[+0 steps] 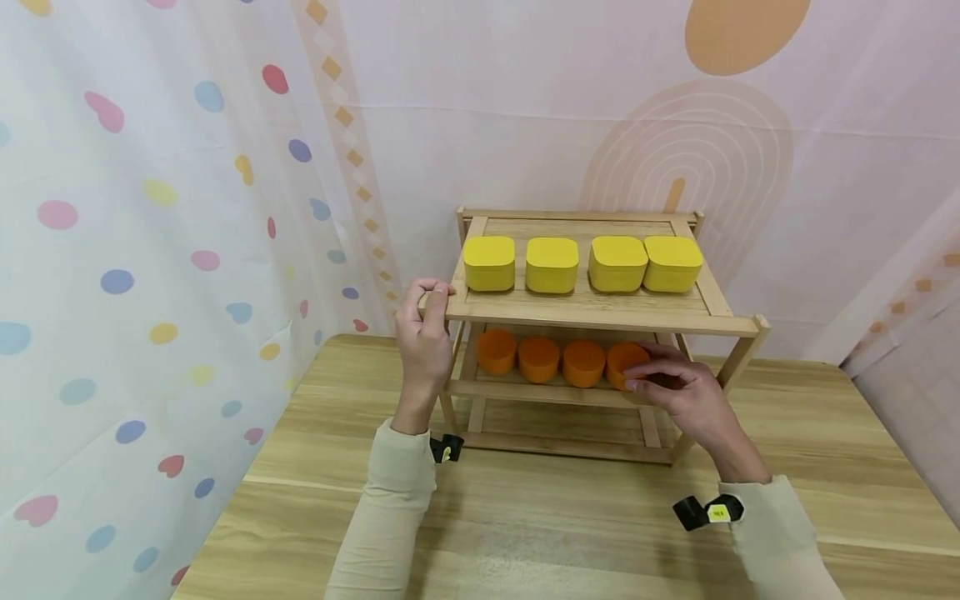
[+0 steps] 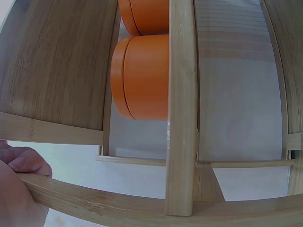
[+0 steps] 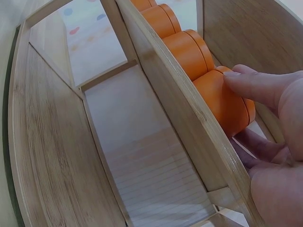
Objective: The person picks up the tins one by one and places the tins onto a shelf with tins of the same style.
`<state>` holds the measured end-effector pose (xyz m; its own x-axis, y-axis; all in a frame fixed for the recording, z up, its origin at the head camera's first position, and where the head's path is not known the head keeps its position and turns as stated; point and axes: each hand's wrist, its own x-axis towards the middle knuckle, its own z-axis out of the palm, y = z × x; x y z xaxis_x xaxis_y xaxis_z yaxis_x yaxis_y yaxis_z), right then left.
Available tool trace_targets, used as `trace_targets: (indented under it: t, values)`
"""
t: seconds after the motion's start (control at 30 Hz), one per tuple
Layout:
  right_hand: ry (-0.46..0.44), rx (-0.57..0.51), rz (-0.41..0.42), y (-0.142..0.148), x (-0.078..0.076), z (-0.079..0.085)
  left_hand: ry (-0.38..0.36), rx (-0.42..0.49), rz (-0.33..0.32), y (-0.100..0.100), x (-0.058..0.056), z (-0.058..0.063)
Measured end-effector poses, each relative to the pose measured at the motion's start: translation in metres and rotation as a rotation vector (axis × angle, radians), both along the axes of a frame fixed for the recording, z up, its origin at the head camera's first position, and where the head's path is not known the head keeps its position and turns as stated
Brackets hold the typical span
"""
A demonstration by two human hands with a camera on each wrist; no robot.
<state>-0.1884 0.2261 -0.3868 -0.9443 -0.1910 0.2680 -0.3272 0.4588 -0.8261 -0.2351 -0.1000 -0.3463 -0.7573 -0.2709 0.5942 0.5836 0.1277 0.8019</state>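
Note:
A wooden shelf rack (image 1: 525, 314) stands on the table. My left hand (image 1: 424, 337) grips its upper left corner, with the thumb on top of the frame. Several round orange lidded boxes (image 1: 539, 360) line the middle shelf. At the right end of that row, my right hand (image 1: 697, 402) holds the last round orange box (image 3: 220, 101) between thumb and fingers. In the right wrist view the thumb lies across its lid edge and the other fingers reach around the far side. The left wrist view shows the leftmost orange box (image 2: 147, 78) behind the shelf rail.
Several yellow square boxes (image 1: 552, 265) with rounded corners stand in a row on the top shelf, the two rightmost side by side. A lower shelf (image 1: 555, 421) sits below the orange row. Behind the wood-grain table (image 1: 540, 525) hangs a patterned curtain (image 1: 480, 125).

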Motion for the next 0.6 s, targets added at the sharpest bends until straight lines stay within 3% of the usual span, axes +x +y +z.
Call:
trace_targets:
  t: [0.6]
  values:
    - [0.024,-0.032,0.024,0.0011,-0.0009,-0.0015,-0.004,-0.002,0.014,0.0007,0.0013,0.0005]
